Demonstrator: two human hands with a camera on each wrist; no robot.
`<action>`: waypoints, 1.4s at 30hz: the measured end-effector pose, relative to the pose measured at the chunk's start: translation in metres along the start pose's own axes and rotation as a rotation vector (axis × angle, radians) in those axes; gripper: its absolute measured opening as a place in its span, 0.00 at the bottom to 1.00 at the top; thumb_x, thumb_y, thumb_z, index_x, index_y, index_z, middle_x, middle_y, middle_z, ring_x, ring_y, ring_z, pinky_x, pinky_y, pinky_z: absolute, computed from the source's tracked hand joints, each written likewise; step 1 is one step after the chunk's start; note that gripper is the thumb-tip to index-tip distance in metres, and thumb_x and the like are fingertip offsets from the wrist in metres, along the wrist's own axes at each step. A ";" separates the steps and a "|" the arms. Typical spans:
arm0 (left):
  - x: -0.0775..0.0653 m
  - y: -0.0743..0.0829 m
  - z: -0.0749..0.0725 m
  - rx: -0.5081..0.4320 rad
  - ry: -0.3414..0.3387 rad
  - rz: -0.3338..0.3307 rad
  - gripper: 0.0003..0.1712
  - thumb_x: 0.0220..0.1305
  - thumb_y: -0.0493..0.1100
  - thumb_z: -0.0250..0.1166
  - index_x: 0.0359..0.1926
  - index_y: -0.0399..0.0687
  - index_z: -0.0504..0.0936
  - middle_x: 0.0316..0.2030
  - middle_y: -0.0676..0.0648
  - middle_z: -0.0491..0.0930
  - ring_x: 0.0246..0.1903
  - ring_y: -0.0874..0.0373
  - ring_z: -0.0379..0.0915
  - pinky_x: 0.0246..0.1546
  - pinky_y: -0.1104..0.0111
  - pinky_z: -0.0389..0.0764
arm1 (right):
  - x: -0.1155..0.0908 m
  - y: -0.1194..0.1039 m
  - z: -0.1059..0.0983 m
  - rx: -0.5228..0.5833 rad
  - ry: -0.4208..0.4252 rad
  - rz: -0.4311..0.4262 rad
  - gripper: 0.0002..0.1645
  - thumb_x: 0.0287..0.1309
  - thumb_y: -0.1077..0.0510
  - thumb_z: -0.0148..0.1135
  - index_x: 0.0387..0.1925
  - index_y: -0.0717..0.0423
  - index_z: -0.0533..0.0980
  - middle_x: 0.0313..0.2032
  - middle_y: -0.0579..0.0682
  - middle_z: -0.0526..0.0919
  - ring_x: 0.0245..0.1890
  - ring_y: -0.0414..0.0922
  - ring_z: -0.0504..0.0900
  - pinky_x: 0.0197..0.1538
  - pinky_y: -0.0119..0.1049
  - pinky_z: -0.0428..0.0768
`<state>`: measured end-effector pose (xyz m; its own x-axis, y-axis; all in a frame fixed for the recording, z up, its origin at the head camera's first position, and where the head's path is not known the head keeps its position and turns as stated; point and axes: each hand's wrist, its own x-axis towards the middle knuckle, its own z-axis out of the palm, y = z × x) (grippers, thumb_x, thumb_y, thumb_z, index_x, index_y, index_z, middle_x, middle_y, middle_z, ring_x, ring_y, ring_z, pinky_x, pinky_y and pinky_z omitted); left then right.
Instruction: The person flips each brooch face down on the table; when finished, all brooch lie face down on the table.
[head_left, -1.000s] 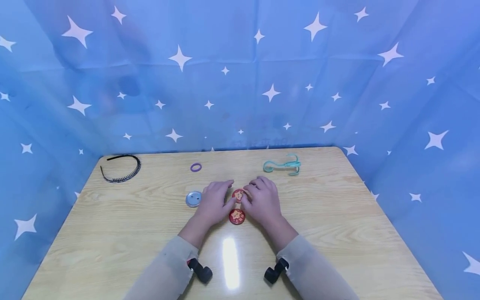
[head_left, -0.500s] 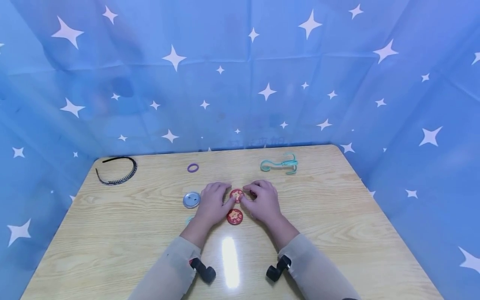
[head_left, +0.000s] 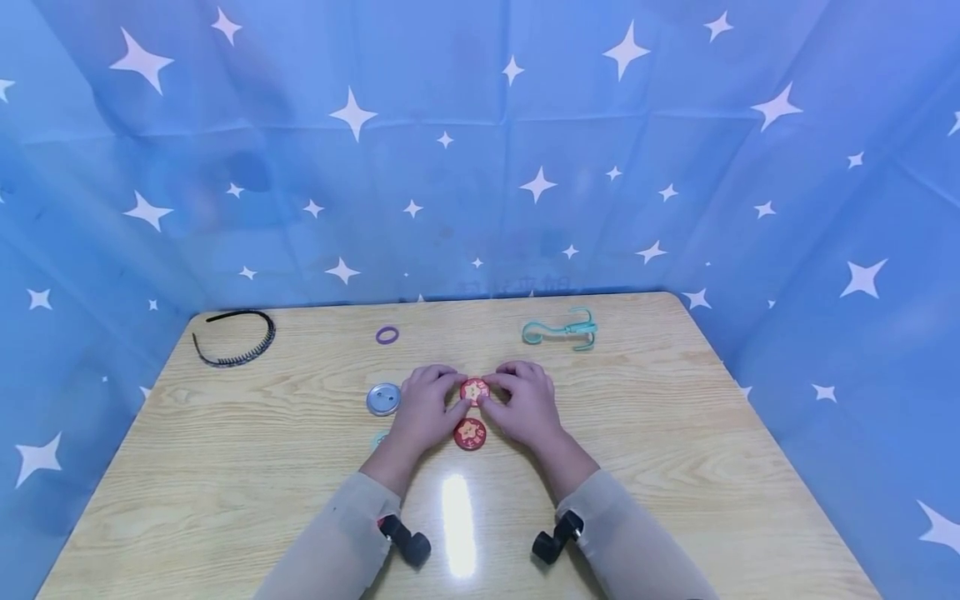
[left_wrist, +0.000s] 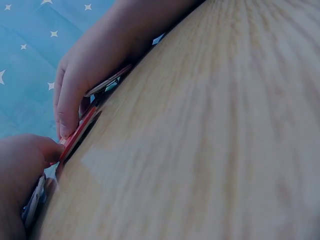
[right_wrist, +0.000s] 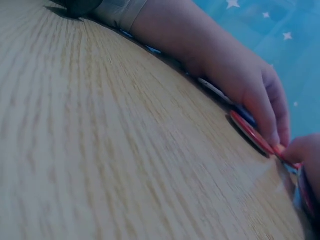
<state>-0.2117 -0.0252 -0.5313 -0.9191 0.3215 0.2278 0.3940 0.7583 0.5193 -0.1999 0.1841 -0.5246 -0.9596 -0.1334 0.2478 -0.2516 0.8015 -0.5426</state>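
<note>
Two round red badges with yellow star faces lie one behind the other at mid-table in the head view. On the far red badge (head_left: 475, 392), my left hand (head_left: 427, 407) and right hand (head_left: 522, 404) meet from either side, thumbs at its near edge and fingertips at its far edge. Just nearer is the other red badge (head_left: 469, 433), flat on the wood, which also shows in the right wrist view (right_wrist: 250, 132). Beside my left hand sits a blue button-shaped disc (head_left: 383, 399). Another disc (left_wrist: 34, 200) shows by my left palm in the left wrist view.
Further back lie a purple ring (head_left: 387, 335), a teal claw-shaped hair clip (head_left: 562, 329) and, at the far left, a black toothed headband (head_left: 238, 354). A small teal thing (head_left: 379, 439) peeks out beside my left wrist. A blue starry curtain (head_left: 480, 167) borders the table.
My fingers have closed in a little around the far red badge. A dark red thing glimpsed under my right hand half a second ago is now hidden. The head view has shifted slightly.
</note>
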 end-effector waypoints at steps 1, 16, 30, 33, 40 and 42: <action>0.000 0.000 0.000 -0.001 0.002 0.002 0.24 0.69 0.55 0.73 0.62 0.54 0.87 0.61 0.48 0.81 0.66 0.46 0.69 0.66 0.47 0.68 | 0.000 0.000 0.000 0.004 -0.002 -0.001 0.21 0.60 0.42 0.75 0.53 0.43 0.90 0.58 0.49 0.83 0.65 0.55 0.70 0.69 0.57 0.63; 0.001 -0.001 0.000 -0.002 -0.004 0.003 0.27 0.69 0.55 0.74 0.66 0.56 0.85 0.56 0.50 0.83 0.64 0.48 0.71 0.65 0.49 0.69 | 0.002 -0.001 -0.001 0.031 0.001 -0.017 0.21 0.61 0.44 0.77 0.54 0.43 0.89 0.57 0.45 0.87 0.64 0.51 0.73 0.66 0.56 0.65; 0.000 0.000 -0.002 -0.044 -0.006 -0.012 0.25 0.69 0.52 0.75 0.64 0.58 0.85 0.58 0.51 0.85 0.64 0.48 0.71 0.68 0.48 0.67 | 0.002 0.000 -0.002 0.128 0.006 0.017 0.21 0.59 0.47 0.81 0.54 0.43 0.90 0.53 0.39 0.89 0.65 0.51 0.74 0.67 0.53 0.63; 0.000 0.000 -0.001 -0.049 -0.002 -0.012 0.24 0.69 0.51 0.76 0.63 0.58 0.85 0.56 0.52 0.86 0.63 0.49 0.71 0.67 0.48 0.67 | 0.002 0.000 -0.002 0.132 0.011 0.011 0.20 0.58 0.48 0.81 0.53 0.43 0.90 0.52 0.38 0.90 0.64 0.50 0.75 0.66 0.53 0.64; 0.001 -0.002 0.000 -0.061 0.013 -0.002 0.21 0.68 0.49 0.76 0.61 0.56 0.85 0.50 0.53 0.86 0.61 0.49 0.72 0.67 0.49 0.67 | 0.002 0.000 -0.001 0.144 0.039 0.005 0.18 0.57 0.49 0.82 0.50 0.43 0.91 0.46 0.38 0.91 0.61 0.49 0.76 0.64 0.53 0.66; 0.001 -0.002 0.000 -0.066 0.022 0.001 0.21 0.68 0.47 0.76 0.60 0.56 0.85 0.50 0.53 0.87 0.61 0.49 0.72 0.67 0.49 0.67 | 0.002 -0.001 -0.001 0.151 0.041 0.007 0.18 0.57 0.49 0.82 0.50 0.43 0.91 0.45 0.39 0.91 0.61 0.49 0.75 0.65 0.54 0.65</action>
<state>-0.2133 -0.0261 -0.5322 -0.9186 0.3094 0.2459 0.3952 0.7185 0.5723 -0.2016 0.1839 -0.5229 -0.9561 -0.1015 0.2748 -0.2640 0.7051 -0.6581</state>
